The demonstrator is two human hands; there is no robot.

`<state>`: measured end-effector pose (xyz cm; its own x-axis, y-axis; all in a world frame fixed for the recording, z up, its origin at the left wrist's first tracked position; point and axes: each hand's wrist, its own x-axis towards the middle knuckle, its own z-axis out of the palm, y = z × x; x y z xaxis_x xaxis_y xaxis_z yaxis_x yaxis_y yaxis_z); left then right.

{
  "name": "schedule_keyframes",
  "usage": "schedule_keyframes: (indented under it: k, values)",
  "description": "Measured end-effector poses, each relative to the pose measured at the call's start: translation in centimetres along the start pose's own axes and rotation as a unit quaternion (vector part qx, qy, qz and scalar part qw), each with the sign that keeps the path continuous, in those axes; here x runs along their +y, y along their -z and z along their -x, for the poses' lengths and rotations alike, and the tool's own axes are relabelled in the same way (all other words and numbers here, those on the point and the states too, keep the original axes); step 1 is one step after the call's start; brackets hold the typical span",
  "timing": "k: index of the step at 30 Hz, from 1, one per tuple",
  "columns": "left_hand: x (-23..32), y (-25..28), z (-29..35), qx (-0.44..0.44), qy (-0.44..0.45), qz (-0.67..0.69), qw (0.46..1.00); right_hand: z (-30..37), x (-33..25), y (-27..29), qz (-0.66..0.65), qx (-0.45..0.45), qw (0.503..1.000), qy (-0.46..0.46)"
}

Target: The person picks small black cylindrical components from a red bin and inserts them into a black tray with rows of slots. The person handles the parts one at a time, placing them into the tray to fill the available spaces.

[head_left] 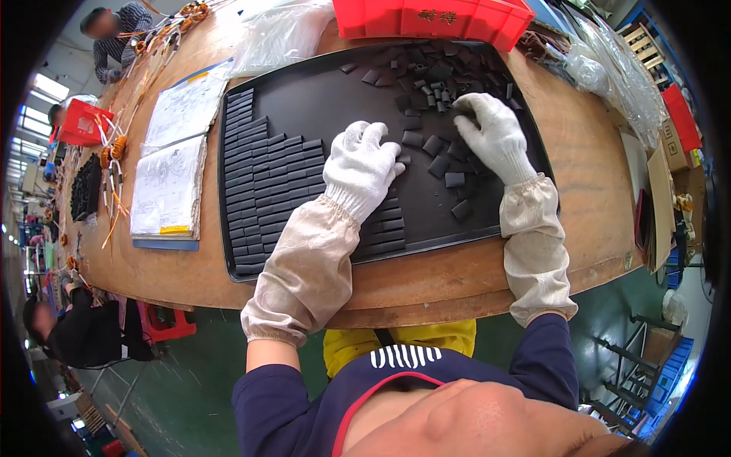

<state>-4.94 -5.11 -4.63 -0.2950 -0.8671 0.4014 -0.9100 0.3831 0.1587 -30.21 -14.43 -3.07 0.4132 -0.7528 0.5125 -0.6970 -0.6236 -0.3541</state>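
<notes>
A large black tray [335, 82] lies on the table before me. Short black tube pieces [263, 179] fill its left part in tight rows, stepped along the upper edge. My left hand [358, 164], in a white glove, is over the right end of these rows. Its fingers are bent, and a short black tube [405, 159] shows between thumb and forefinger. My right hand [495, 133], also gloved, hovers beside the heap of loose black tubes [438, 72] at the tray's far right. Thumb and forefinger are apart with nothing visible between them. More loose flat pieces [438, 166] lie between my hands.
Beyond the tray stands a red bin [434, 19], with clear plastic bags [278, 34] to its left. Open paper sheets [171, 160] lie left of the tray. Orange-wound coils with wires [116, 148] and plastic wrap [609, 91] edge the table. Other people sit at the left.
</notes>
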Motion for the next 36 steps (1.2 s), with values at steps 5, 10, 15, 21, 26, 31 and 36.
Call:
schedule_keyframes:
  k: [5,10,15,21,26,31,36]
  values:
    - [0.0,0.6,-0.1,0.066,0.005,0.043,0.997,0.6,-3.9,-0.6,-0.125,-0.041,0.991,0.034]
    - [-0.1,1.4,0.1,0.14,0.036,0.122,0.982,0.8,-6.7,-0.8,-0.206,-0.047,0.976,0.058]
    - [0.3,2.0,0.1,0.07,0.056,0.227,0.97,1.0,-6.4,-1.3,-0.193,0.035,0.977,0.085]
    - [0.4,2.1,0.2,-0.015,0.128,0.433,0.892,0.7,-7.0,-1.1,-0.211,0.064,0.965,0.141]
    - [0.7,3.0,0.2,0.031,0.212,0.445,0.87,0.6,-6.5,0.0,-0.129,-0.026,0.988,0.081]
    - [0.3,2.4,0.4,0.056,0.144,0.384,0.91,1.8,-6.4,0.0,-0.008,-0.22,0.969,0.117]
    - [0.4,2.5,0.2,0.053,0.12,0.362,0.923,2.4,-5.7,-1.4,0.008,-0.159,0.973,0.169]
